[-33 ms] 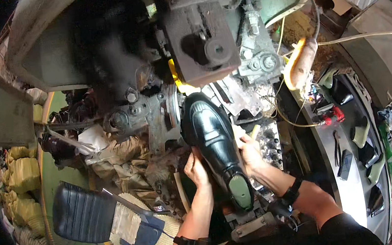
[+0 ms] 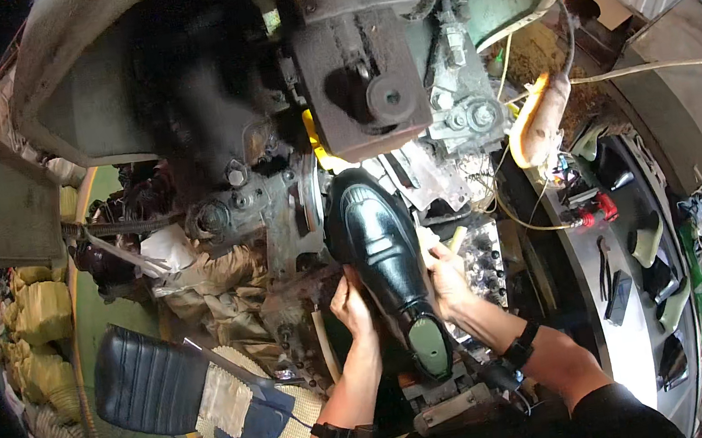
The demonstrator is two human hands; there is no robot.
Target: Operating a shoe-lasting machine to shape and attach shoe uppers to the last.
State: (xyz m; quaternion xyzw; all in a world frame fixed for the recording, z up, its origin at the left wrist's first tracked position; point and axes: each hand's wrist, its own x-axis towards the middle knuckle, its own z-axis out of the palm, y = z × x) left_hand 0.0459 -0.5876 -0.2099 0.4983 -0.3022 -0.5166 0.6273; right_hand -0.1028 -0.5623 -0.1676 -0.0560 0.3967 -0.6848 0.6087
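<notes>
A glossy black leather shoe (image 2: pixel 379 242) lies toe-away, its toe close to a heavy dark metal block of the machine (image 2: pixel 363 75). The green top of a shoe last (image 2: pixel 429 349) shows in its heel opening. On the shoe's left flank my left hand (image 2: pixel 351 306) is closed, with the thumb hidden from clear sight. My right hand (image 2: pixel 450 281) grips the opposite flank, fingers partly tucked behind the edge. A small pale piece (image 2: pixel 458 238) sticks out by the right fingertips; whether it is held I cannot tell. The sole is hidden.
A yellow part (image 2: pixel 319 142) sits beside the block. A hand lamp (image 2: pixel 540 119) hangs on a cord at the right. Beyond it stands a curved bench (image 2: pixel 631 359) with dark and green shoe pieces and a red tool (image 2: pixel 595 210). A black chair (image 2: pixel 150 378) is at the left.
</notes>
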